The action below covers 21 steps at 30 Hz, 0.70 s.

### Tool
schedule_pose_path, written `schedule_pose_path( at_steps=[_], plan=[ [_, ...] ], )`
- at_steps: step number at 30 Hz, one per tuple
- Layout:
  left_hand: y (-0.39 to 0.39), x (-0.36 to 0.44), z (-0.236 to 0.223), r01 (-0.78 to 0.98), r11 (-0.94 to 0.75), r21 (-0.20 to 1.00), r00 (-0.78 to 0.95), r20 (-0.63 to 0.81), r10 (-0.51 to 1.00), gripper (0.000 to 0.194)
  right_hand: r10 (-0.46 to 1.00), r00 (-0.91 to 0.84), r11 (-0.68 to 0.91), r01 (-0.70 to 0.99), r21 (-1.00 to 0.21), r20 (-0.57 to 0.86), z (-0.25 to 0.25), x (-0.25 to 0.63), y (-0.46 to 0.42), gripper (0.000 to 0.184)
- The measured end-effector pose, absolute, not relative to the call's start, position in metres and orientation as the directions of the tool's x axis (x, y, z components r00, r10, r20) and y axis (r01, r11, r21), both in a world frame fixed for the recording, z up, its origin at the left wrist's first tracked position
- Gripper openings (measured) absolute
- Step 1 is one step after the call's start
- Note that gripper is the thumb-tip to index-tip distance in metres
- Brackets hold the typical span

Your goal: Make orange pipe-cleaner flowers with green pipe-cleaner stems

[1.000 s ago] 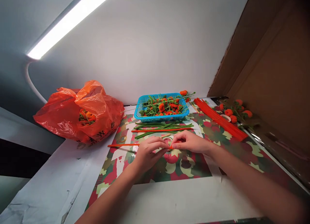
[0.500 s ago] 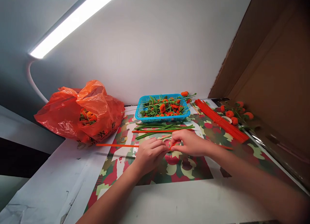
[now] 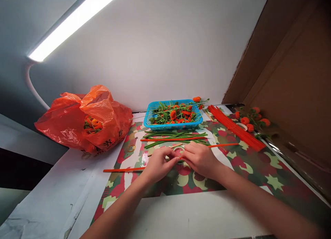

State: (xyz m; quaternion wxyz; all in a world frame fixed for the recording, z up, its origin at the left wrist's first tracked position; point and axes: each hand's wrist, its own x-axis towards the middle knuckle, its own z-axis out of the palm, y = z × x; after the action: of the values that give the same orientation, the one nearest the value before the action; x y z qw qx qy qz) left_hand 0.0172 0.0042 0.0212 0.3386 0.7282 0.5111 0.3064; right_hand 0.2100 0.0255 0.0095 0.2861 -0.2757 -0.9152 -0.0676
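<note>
My left hand (image 3: 160,163) and my right hand (image 3: 200,159) meet over the patterned mat, thumbs and fingertips pinched together. Between them they grip an orange pipe cleaner (image 3: 124,170); one end sticks out to the left of my left hand, and an orange length also extends past my right hand. My fingers hide its middle. Just behind the fingertips lies a pale ring, apparently a roll of tape (image 3: 178,148), partly covered. Beyond the hands rest several green pipe cleaners (image 3: 176,134), with a loose orange one (image 3: 160,139) across them.
A blue basket (image 3: 147,123) of orange flowers and green stems stands at the back. To the left sits an orange plastic bag (image 3: 64,125). On the right lie a red-orange pipe cleaner bundle (image 3: 235,128) and finished orange flowers (image 3: 244,120). A cardboard panel (image 3: 284,70) rises at right.
The orange pipe cleaner's left end has dropped toward me, while its right length has swung up and away. My right hand has turned and its fingers have closed in beside my left fingertips.
</note>
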Motion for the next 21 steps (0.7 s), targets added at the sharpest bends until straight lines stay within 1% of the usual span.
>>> schedule_pose_path(
  at_steps=[3, 5, 6, 9, 13, 17, 19, 21],
  plan=[
    [0.01, 0.014, 0.019, 0.444, -0.007, 0.896, 0.297, -0.14, 0.944, 0.024, 0.346, -0.713, 0.844, 0.52, 0.128, 0.61, 0.004, 0.21, 0.022, 0.026],
    [0.013, 0.012, 0.018, 0.34, 0.126, 0.932, 0.334, -0.245, 0.91, 0.026, 0.286, -0.737, 0.845, 0.496, 0.202, 0.613, 0.001, 0.21, 0.02, 0.027],
    [0.014, 0.012, 0.018, 0.295, 0.176, 0.939, 0.348, -0.278, 0.895, 0.026, 0.269, -0.744, 0.845, 0.486, 0.22, 0.612, 0.0, 0.211, 0.02, 0.026],
    [0.015, 0.013, 0.021, 0.243, 0.278, 0.929, 0.354, -0.351, 0.867, 0.027, 0.251, -0.743, 0.859, 0.467, 0.211, 0.621, -0.003, 0.212, 0.022, 0.024],
    [0.014, 0.014, 0.024, 0.194, 0.417, 0.888, 0.364, -0.46, 0.81, 0.025, 0.216, -0.733, 0.887, 0.424, 0.184, 0.645, -0.007, 0.215, 0.023, 0.023],
    [0.015, 0.012, 0.023, 0.122, 0.572, 0.811, 0.416, -0.565, 0.712, 0.022, 0.272, -0.756, 0.9, 0.419, 0.12, 0.596, -0.009, 0.218, 0.022, 0.027],
    [0.016, 0.011, 0.021, 0.117, 0.605, 0.788, 0.45, -0.585, 0.675, 0.023, 0.295, -0.761, 0.896, 0.43, 0.11, 0.578, -0.01, 0.218, 0.021, 0.027],
    [0.015, 0.011, 0.018, 0.124, 0.563, 0.817, 0.437, -0.554, 0.708, 0.025, 0.283, -0.741, 0.884, 0.447, 0.134, 0.608, -0.01, 0.217, 0.022, 0.027]
  ],
)
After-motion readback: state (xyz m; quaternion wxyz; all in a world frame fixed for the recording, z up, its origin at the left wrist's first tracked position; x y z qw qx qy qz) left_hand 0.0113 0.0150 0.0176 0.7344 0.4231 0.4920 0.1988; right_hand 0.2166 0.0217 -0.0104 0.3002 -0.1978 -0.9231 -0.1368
